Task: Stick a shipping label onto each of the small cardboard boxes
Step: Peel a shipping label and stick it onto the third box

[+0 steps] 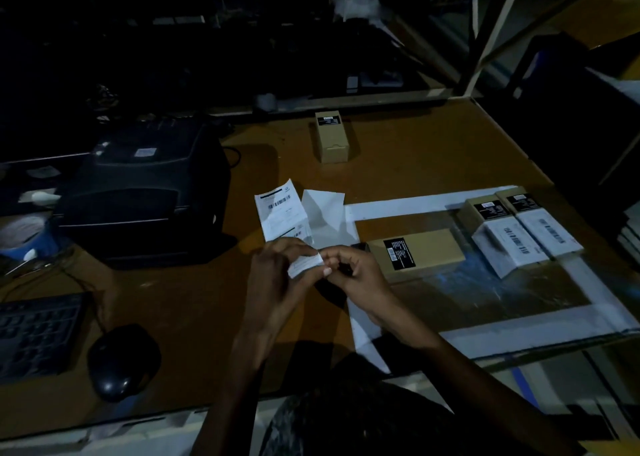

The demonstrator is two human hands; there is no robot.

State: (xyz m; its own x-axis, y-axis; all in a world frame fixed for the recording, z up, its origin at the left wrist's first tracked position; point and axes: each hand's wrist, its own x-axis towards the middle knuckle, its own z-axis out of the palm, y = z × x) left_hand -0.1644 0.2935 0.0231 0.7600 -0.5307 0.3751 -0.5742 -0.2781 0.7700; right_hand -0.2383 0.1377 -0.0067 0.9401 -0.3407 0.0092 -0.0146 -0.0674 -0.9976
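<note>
Above the counter's (194,303) middle, the left hand (277,275) and right hand (356,275) meet fingertip to fingertip, both pinched closed on the lower end of a shipping label (282,214) whose white backing (325,213) splays rightward. Just right of the hands lies an unlabelled box (419,253). Two labelled boxes (519,227) lie toward the right edge, and another box (332,136) stands near the far edge.

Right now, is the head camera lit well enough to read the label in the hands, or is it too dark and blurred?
Head view: dim, with light only mid-table; the far background is nearly black. The shipping label held by the left hand and right hand shows a barcode, but its text is too soft to read. The printer is a dark shape; edges bow from the wide-angle lens.
</note>
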